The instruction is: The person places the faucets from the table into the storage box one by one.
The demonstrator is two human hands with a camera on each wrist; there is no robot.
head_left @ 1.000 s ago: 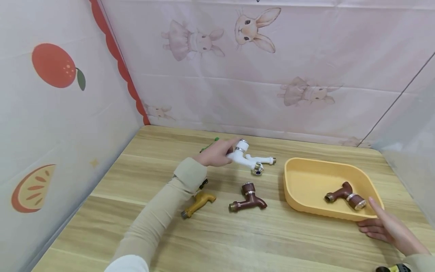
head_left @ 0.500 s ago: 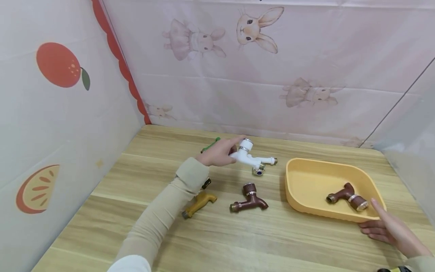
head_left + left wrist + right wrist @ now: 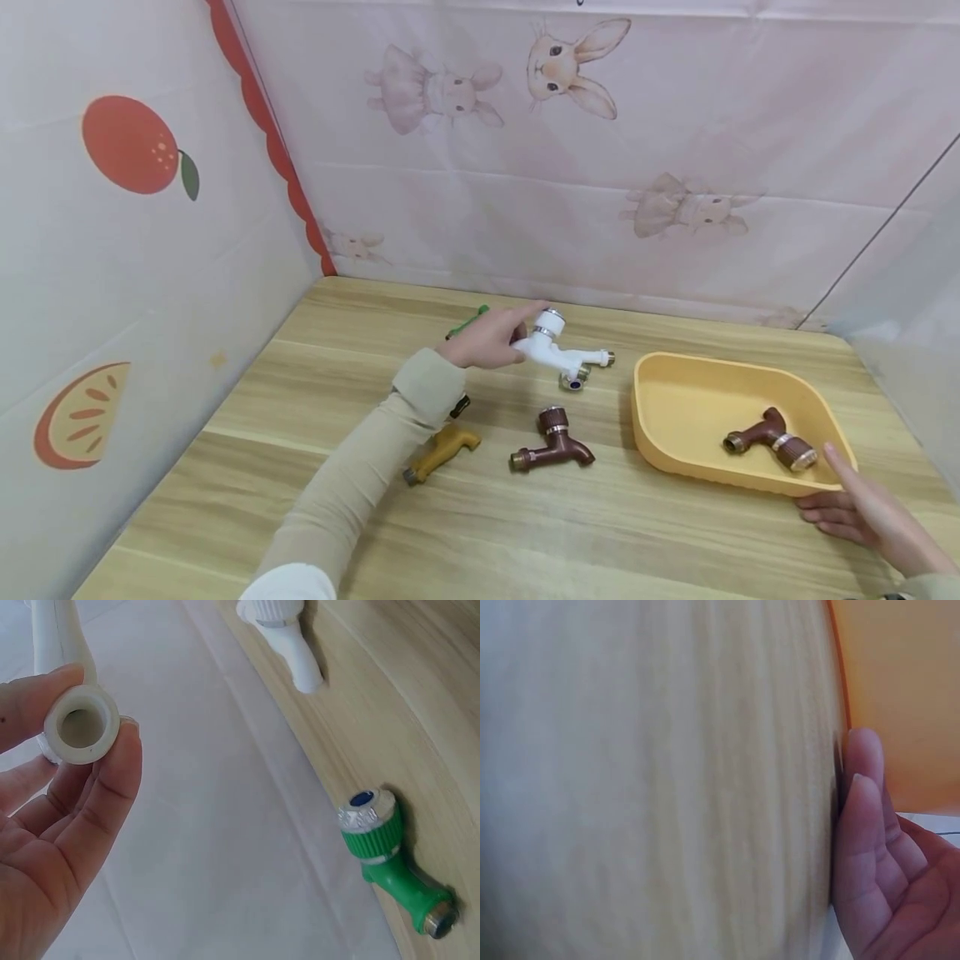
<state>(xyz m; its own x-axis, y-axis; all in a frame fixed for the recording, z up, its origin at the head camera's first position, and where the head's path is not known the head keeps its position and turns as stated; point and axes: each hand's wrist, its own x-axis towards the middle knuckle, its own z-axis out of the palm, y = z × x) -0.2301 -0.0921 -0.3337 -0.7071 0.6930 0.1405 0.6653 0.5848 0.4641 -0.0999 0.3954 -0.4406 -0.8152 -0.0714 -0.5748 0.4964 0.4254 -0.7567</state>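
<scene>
A pink rabbit-print backdrop (image 3: 487,217) stands behind a wood-grain table (image 3: 637,533). Toward the table's right side sits a yellow tray (image 3: 682,408). The left arm, in a beige sleeve (image 3: 360,467), stretches forward and slants to the right, passing over part of a yellow tap (image 3: 445,450).

At its end the left hand (image 3: 489,339) is turned back-up, its thumb and fingers pinching a white tap (image 3: 546,350) around one hollow end, the index finger reaching along to the knob. The right hand (image 3: 862,512) grips the near right corner of the tray, thumb over the rim and the other fingers lying along the outer wall.

A brown tap (image 3: 555,452) lies on the table between the yellow tap and the tray; a second brown tap (image 3: 772,437) lies inside the tray, near the right thumb. Another white tap (image 3: 596,358) lies just behind the held one; from the overlap I cannot tell whether the two touch. Smallest to the eye, a green tap (image 3: 397,877) lies on the table near the backdrop, mostly hidden by the left hand in the head view.
</scene>
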